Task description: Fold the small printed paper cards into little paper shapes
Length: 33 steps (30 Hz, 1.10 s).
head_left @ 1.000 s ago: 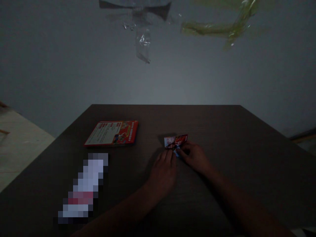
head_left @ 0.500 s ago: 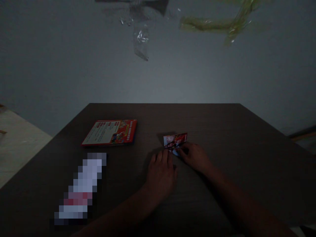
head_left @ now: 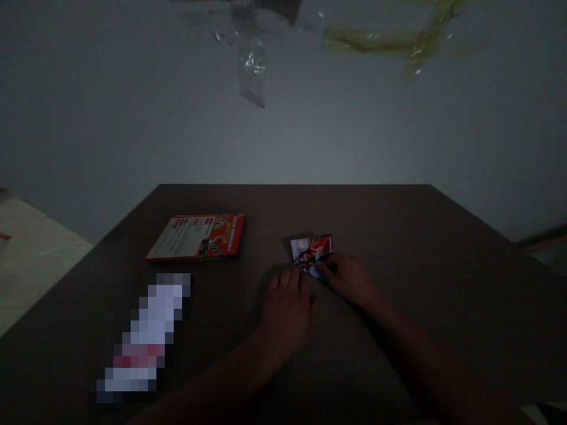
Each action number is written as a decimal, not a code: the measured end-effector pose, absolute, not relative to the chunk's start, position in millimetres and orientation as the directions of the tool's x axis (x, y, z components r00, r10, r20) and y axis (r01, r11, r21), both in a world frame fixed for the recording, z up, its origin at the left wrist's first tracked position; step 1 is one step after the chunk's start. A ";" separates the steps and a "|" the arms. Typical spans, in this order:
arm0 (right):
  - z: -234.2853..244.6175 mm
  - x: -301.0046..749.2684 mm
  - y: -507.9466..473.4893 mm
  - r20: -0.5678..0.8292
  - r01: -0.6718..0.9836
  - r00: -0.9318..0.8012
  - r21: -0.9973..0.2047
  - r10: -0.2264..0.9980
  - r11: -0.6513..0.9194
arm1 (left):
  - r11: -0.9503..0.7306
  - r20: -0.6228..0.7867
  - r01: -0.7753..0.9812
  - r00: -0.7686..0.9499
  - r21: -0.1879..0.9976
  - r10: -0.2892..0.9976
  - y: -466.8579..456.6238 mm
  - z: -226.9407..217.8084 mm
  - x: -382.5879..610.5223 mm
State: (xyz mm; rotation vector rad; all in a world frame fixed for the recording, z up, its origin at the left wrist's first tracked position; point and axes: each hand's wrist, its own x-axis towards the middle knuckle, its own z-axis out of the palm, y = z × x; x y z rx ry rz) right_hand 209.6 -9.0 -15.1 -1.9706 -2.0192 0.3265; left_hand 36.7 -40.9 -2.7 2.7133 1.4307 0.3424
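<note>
A small printed card (head_left: 312, 248) with a colourful red, white and blue picture is at the middle of the dark table, its far edge slightly raised above a shadow. My right hand (head_left: 352, 278) pinches its near right corner between thumb and fingers. Flat on the tabletop rests my left hand (head_left: 287, 307), palm down with fingers stretched forward. Its fingertips reach the card's near left edge; whether they press on it I cannot tell.
A red and white printed booklet or flat box (head_left: 197, 237) lies at the left of the table (head_left: 376, 212). Nearer me is a long blurred-out object (head_left: 144, 336). Behind the table stands a grey wall (head_left: 292, 136) with strips of tape (head_left: 376, 41).
The card has swung a little to the left and away from me, and more of its picture shows. Both hands have stayed almost where they were.
</note>
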 end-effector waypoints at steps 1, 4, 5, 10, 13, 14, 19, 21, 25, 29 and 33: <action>-14.8 209.3 -8.8 0.053 0.932 -0.011 -0.360 0.999 0.030 | -0.569 0.171 0.809 0.545 0.152 0.821 -40.9 -2.7 36.7; -13.2 208.5 -7.9 0.032 0.937 0.002 -0.349 0.999 0.009 | -0.574 0.187 0.805 0.548 0.147 0.816 -41.0 -3.7 36.8; -12.4 208.3 -7.7 0.023 0.937 0.003 -0.350 1.000 0.006 | -0.575 0.194 0.805 0.547 0.144 0.815 -41.2 -4.3 36.9; -7.4 207.5 -6.9 -0.028 0.932 -0.005 -0.362 1.000 -0.006 | -0.613 0.224 0.777 0.578 0.144 0.785 -42.7 -8.6 38.6; -5.6 206.9 -6.8 -0.038 0.935 0.010 -0.355 0.999 -0.023 | -0.649 0.227 0.744 0.613 0.157 0.757 -43.0 -10.9 40.0; -5.5 206.8 -6.7 -0.035 0.935 0.010 -0.353 0.999 -0.021 | -0.657 0.223 0.737 0.621 0.159 0.751 -42.9 -11.3 40.4; -7.8 207.0 -5.6 -0.028 0.935 0.003 -0.354 1.000 -0.013 | -0.660 0.193 0.736 0.632 0.155 0.750 -42.9 -10.9 41.2; -8.8 207.3 -5.2 -0.036 0.934 0.006 -0.357 0.999 -0.018 | -0.657 0.194 0.737 0.629 0.159 0.753 -43.0 -11.0 41.2; -9.0 207.4 -4.9 -0.051 0.937 0.027 -0.347 0.998 -0.044 | -0.650 0.194 0.739 0.622 0.175 0.759 -42.9 -11.4 41.2; -7.7 206.9 -4.6 -0.050 0.943 0.035 -0.328 0.998 -0.049 | -0.654 0.199 0.735 0.625 0.176 0.755 -42.8 -9.6 40.6; -8.5 207.0 -4.1 -0.047 0.946 0.026 -0.321 0.999 -0.040 | -0.659 0.216 0.730 0.624 0.178 0.750 -42.9 -7.5 39.8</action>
